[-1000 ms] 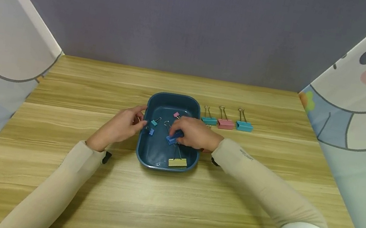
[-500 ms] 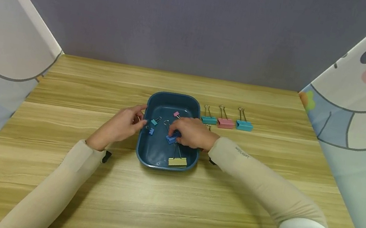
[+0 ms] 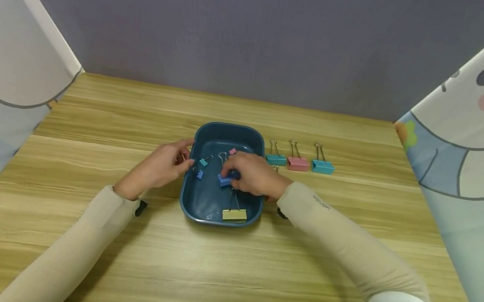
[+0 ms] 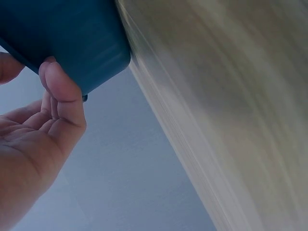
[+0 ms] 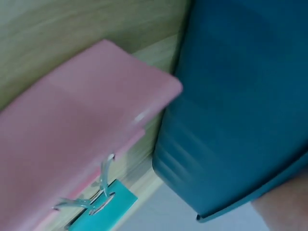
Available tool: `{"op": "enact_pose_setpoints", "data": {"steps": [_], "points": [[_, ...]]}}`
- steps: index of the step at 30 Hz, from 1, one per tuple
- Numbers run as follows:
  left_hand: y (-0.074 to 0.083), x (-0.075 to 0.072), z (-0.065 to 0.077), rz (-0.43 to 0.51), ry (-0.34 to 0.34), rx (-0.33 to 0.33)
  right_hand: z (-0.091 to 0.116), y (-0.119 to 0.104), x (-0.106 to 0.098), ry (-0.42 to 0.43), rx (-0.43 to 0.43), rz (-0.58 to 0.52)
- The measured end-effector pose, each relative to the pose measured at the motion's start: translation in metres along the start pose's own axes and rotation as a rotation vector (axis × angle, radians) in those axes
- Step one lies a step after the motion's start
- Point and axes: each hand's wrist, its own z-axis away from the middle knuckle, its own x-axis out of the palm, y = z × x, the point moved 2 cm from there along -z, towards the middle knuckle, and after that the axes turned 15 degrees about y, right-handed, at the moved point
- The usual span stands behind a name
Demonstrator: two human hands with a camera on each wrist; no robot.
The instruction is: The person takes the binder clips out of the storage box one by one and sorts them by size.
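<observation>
My right hand [image 3: 251, 173] reaches into a dark blue bin [image 3: 216, 223], thumb and fingers pinching a blue binder clip [image 3: 224, 181] whose wire handles point away from me. Part of that clip is hidden by the fingers. At the bin's left rim, my left hand [image 3: 162, 164] grips the edge; the left wrist view has its fingertips [image 4: 61, 83] curled against the bin's outer wall [image 4: 91, 43]. Also inside the bin are a small teal clip [image 3: 203, 163], a small blue clip [image 3: 200, 175], a partly covered small pink clip [image 3: 233, 151] and a yellow clip [image 3: 234, 215].
Right of the bin, a teal clip [image 3: 276, 160], a pink clip [image 3: 298, 164] and a light blue clip [image 3: 323, 167] stand in a row on the wooden table [image 3: 219, 286]. Another pink clip [image 5: 82, 125], close beside the bin, is mostly hidden under my right wrist.
My right hand has shifted the blue binder clip slightly left and away from me inside the bin. The small pink clip is now more covered. My left hand stays at the rim.
</observation>
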Motion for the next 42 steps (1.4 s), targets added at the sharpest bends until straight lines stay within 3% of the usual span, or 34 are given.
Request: {"op": "enact_pose_setpoints", "data": {"steps": [8,13,32,42], "points": [[0.000,0.002,-0.001,0.005,0.012,0.005,0.000,0.002,-0.015,0.112,-0.158,-0.176],[-0.001,0.002,-0.001,0.006,0.015,0.008,0.000,0.001,-0.023,0.148,-0.193,-0.242],[0.000,0.002,0.000,0.005,0.006,-0.002,0.017,-0.001,-0.041,0.368,-0.236,-0.281],[-0.001,0.002,0.000,-0.008,-0.002,0.005,0.027,0.000,-0.050,0.403,-0.227,-0.231]]}}
